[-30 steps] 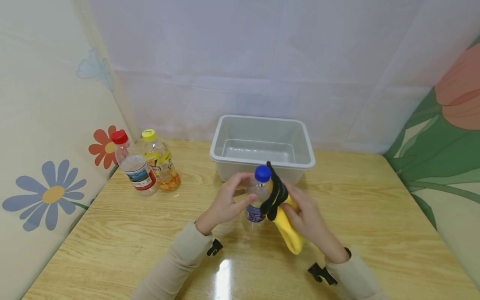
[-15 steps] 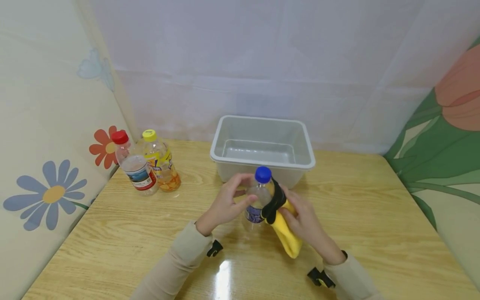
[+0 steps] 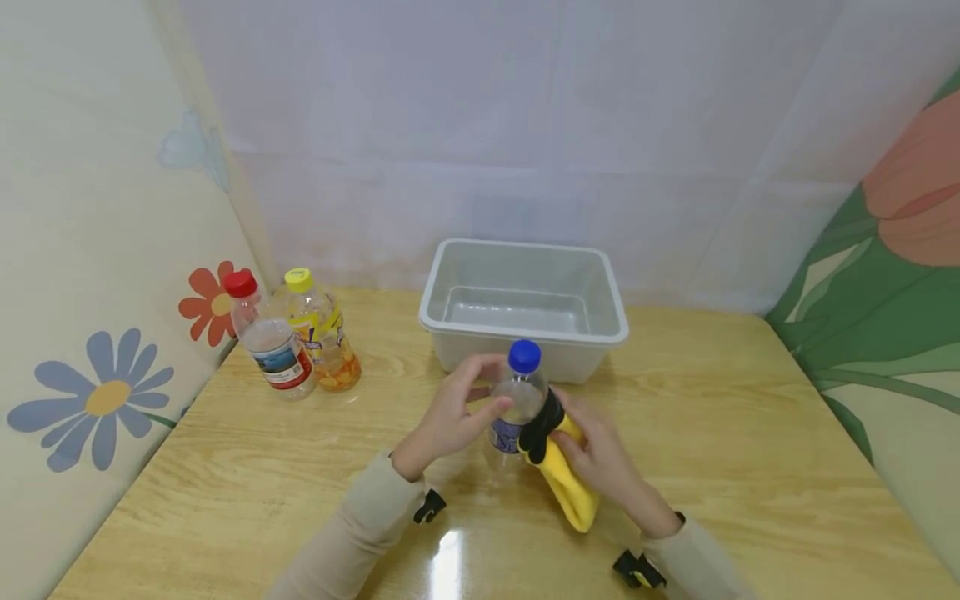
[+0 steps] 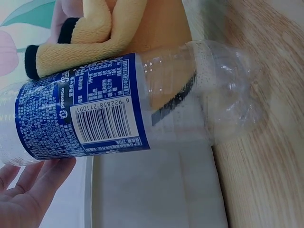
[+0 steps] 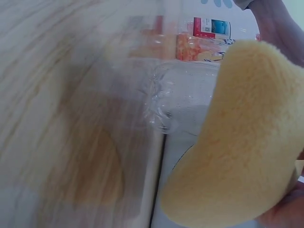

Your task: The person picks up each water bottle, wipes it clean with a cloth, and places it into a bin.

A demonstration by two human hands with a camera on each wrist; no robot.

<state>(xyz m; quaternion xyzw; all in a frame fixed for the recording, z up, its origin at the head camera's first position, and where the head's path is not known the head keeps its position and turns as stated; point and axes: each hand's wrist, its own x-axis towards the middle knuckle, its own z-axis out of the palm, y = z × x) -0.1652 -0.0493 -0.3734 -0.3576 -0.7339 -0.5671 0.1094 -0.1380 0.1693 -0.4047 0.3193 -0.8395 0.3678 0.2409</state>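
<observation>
My left hand (image 3: 453, 408) holds a clear plastic bottle (image 3: 525, 393) with a blue cap, thumb and fingers on either side of its upper part. In the left wrist view the bottle's blue label (image 4: 104, 116) shows a barcode, and the lower part below it is see-through. My right hand (image 3: 600, 442) grips a folded yellow cloth (image 3: 564, 492) with black edging and lays it against the bottle's right side. Through the clear plastic, the cloth's black edge shows behind the bottle. In the right wrist view a fold of the cloth (image 5: 242, 142) covers much of the bottle.
A grey plastic tub (image 3: 525, 337) stands just behind the hands on the wooden table (image 3: 750, 467). At the left back are a red-capped bottle (image 3: 281, 358) and a yellow-capped bottle (image 3: 322, 333) with orange stuff at the bottom. Curtains hang behind and at both sides.
My right hand has slid the yellow cloth down along the bottle's side, toward me. The left hand keeps its hold on the bottle. The head view has tilted up slightly.
</observation>
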